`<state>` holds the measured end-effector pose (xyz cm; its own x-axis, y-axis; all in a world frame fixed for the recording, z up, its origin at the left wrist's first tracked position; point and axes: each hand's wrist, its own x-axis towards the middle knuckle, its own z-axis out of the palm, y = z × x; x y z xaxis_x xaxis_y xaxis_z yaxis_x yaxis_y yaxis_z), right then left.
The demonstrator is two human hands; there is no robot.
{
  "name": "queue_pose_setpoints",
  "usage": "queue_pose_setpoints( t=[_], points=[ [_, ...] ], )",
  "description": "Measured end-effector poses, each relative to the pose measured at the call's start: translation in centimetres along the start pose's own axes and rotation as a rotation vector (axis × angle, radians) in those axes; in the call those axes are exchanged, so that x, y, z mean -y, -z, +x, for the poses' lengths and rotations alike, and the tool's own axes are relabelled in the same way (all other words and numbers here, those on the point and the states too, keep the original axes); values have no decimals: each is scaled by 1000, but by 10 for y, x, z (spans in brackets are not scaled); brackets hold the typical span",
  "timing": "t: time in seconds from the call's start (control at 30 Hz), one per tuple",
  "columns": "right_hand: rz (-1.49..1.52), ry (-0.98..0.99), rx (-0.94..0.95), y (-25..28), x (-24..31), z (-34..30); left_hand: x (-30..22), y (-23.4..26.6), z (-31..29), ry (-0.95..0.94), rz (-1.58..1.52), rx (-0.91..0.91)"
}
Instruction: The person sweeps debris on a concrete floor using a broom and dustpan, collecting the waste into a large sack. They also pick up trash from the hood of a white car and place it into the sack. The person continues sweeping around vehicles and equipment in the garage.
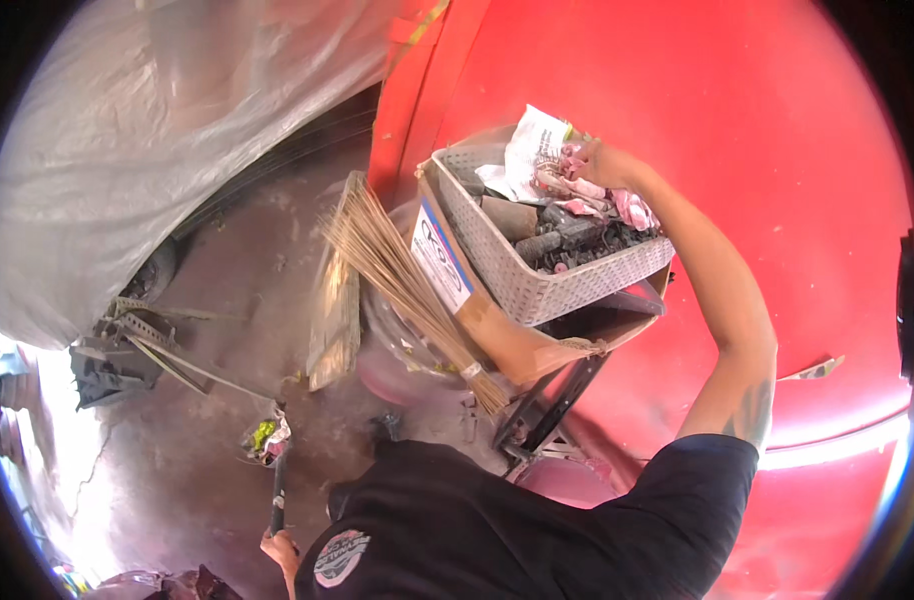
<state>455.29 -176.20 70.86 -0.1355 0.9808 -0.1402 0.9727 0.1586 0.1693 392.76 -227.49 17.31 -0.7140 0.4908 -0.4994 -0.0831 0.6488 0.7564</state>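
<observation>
My right hand (605, 165) is at the far rim of a grey woven-pattern plastic basket (567, 296), closed on crumpled pink and white wrappers (583, 192). A white packet (537, 150) stands up beside its fingers. Inside the basket lie a brown cylinder (510, 217) and dark clutter too jumbled to name. At the lower left, my left hand (278, 548) is wrapped round a dark stick-like handle (278, 495). Near that handle's far end is a small heap of yellow-green and pinkish-white litter (268, 438); what carries it is unclear.
The basket sits tilted in an open cardboard box (517, 350) on a dark metal frame (562, 405). A bundle of thin broom sticks (397, 275) leans against the box, beside a wooden board (335, 320). A red panel (757, 120) rises behind; grey sheeting (177, 130) hangs left.
</observation>
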Motion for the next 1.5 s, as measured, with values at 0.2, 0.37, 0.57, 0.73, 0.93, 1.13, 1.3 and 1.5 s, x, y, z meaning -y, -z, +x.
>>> queue_pose_setpoints(
  t=[0.2, 0.37, 0.57, 0.73, 0.93, 1.13, 1.3, 1.5],
  points=[
    [-26, -17, -68, 51, 4, -25, 20, 10, 7, 5, 10, 30],
    [-10, 176, -101, 84, -23, -23, 12, 13, -8, 40, -11, -14],
    [-274, 105, 152, 58, 75, -19, 25, 12, -5, 67, -2, -47],
    [-402, 125, 92, 36, 70, -5, 28, 15, -10, 70, -22, -19],
    [-635, 215, -16, 31, 93, -14, 11, 15, -18, 76, 24, -37],
    [-741, 520, -32, 22, 75, -5, 6, 13, -15, 86, 5, -29],
    [-595, 667, -226, 5, 35, 5, -1, 3, -16, 76, -23, -12],
    [-790, 505, -147, 18, 90, -17, 6, 6, -11, 51, -50, 37]
  ],
)
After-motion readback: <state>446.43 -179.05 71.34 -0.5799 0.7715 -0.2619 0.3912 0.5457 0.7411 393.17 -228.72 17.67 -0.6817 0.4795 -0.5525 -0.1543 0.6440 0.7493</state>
